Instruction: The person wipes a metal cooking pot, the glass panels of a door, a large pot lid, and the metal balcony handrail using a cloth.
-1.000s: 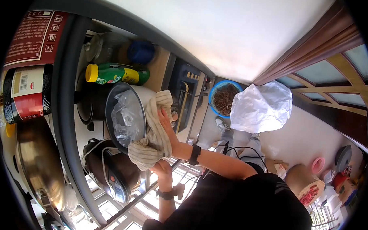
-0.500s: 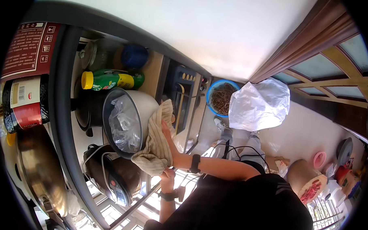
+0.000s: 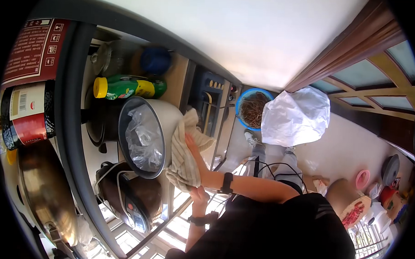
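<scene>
A beige striped cloth (image 3: 188, 163) lies bunched against the outer wall of a light grey pot (image 3: 170, 123). The pot has a dark rim, and crumpled clear plastic bags (image 3: 144, 141) fill its opening. My right hand (image 3: 194, 148) is pressed on the cloth, its fingers partly sunk in the folds. Closed round the cloth's lower edge is my left hand (image 3: 198, 197). Beside the pot are a green bottle with a yellow cap (image 3: 131, 87) and a dark rice cooker (image 3: 130, 195).
A dark shelf frame (image 3: 75, 125) runs along the left, with a large metal pan (image 3: 45, 192) and a red box (image 3: 34, 50). Near my feet are a blue basin (image 3: 238, 105) of brown stalks and a white bag (image 3: 297, 116). A round basket (image 3: 342, 193) stands at right.
The cloth has been shifted and spread along the pot's side, its folds now lying differently. Both hands moved with it. The whole view has drifted slightly right.
</scene>
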Tool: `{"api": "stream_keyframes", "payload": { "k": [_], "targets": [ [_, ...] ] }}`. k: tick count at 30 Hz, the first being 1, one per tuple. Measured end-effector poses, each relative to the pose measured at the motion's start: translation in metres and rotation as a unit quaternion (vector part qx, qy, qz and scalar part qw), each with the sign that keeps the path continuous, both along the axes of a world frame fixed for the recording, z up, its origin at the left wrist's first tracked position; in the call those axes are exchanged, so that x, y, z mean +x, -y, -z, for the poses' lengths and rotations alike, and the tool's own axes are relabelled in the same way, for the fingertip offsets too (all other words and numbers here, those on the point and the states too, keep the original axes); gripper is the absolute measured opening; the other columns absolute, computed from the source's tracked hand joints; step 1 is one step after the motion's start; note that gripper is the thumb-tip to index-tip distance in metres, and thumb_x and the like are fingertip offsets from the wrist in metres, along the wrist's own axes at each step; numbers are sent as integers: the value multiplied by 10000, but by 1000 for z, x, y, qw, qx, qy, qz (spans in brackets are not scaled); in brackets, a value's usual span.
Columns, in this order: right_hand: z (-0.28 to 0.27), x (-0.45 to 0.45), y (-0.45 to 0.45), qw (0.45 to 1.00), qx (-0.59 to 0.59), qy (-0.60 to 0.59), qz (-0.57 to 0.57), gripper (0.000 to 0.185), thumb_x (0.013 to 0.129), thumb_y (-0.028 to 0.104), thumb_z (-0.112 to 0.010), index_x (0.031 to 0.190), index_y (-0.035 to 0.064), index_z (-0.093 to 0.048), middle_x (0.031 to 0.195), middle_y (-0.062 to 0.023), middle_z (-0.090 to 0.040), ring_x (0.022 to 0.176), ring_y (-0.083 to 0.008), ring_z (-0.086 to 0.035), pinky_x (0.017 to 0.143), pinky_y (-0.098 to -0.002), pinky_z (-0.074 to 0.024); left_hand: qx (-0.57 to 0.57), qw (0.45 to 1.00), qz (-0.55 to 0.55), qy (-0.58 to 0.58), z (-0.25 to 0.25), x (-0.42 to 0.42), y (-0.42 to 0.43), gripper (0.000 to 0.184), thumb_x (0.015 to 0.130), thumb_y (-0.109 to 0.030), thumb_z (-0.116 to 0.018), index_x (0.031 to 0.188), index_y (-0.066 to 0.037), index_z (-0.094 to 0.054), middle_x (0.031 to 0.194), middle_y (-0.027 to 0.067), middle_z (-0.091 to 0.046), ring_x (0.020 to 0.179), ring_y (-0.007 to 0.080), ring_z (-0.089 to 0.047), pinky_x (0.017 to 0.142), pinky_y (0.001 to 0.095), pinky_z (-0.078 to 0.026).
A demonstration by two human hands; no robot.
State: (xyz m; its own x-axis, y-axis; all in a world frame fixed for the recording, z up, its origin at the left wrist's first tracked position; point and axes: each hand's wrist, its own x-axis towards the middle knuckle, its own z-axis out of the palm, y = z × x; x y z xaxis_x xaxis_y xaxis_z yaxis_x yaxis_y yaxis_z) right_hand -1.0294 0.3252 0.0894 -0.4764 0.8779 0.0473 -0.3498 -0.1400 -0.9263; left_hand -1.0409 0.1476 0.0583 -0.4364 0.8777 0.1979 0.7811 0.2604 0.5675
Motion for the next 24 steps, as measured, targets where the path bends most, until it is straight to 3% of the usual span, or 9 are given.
{"api": "stream_keyframes", "payload": {
  "k": [1,3,5,8,10,11,14,20,24],
  "targets": [
    [-1,7,4,995,57,87,1,578,1014,111,-433,1552,61,-225,1573,-52,-293,1446,-185,-298,1213,-297,-193,-17,1000,-4,25,-12,11,-10,660,996,-294,-349,1482,133,-213,1539,339,-237,1437,451,-249,1187,486,-142],
    [19,-3,5,961,-209,-145,-109,664,970,159,-498,1568,89,-219,1619,-75,-221,1493,-252,-203,1230,-356,-156,11,999,-27,44,-35,30,-39,673,985,-350,-422,1456,121,-325,1516,303,-336,1422,425,-315,1174,473,-210],
    [22,-4,-2,928,-263,-231,-130,666,969,165,-512,1566,86,-227,1625,-81,-219,1499,-255,-198,1231,-357,-153,65,997,-22,47,-29,32,-44,690,982,-355,-428,1455,134,-316,1512,312,-334,1422,430,-311,1175,471,-207],
    [-7,4,-30,977,-101,-176,-65,592,1006,136,-492,1544,49,-258,1589,-76,-288,1464,-193,-281,1216,-303,-184,74,996,-6,44,-33,32,-48,764,991,-392,-402,1480,160,-203,1546,332,-227,1455,423,-222,1191,464,-144],
    [-21,0,-72,988,-10,-139,-64,600,986,145,-519,1528,24,-291,1572,-101,-325,1455,-206,-298,1211,-326,-201,40,999,-1,23,-47,33,-63,806,1014,-422,-340,1501,168,-87,1586,328,-115,1494,406,-109,1206,461,-62],
    [-32,2,-97,991,55,-102,-59,602,972,151,-527,1516,4,-314,1557,-119,-360,1444,-221,-316,1207,-349,-218,-42,992,-77,90,-85,51,-91,791,1031,-427,-336,1497,171,-111,1573,326,-161,1478,406,-162,1201,452,-102],
    [-58,8,-126,964,6,-248,-99,543,1002,147,-507,1494,-15,-342,1537,-108,-394,1384,-181,-401,1184,-299,-254,8,992,-55,111,-97,45,-122,733,1035,-391,-357,1483,169,-208,1534,331,-265,1450,412,-245,1191,451,-151],
    [-31,-10,-110,927,-142,-334,-89,572,995,105,-530,1514,11,-306,1525,-80,-404,1375,-148,-406,1167,-265,-283,-1,999,-6,53,-94,35,-132,640,1033,-316,-356,1496,117,-267,1519,309,-326,1429,425,-299,1174,449,-206],
    [23,-23,-83,951,-122,-272,-82,583,1010,105,-499,1542,61,-263,1539,-37,-380,1391,-132,-378,1166,-257,-283,-31,999,-3,40,-89,28,-121,593,1028,-267,-385,1467,125,-312,1491,314,-368,1406,447,-328,1163,452,-225]
  ]
}}
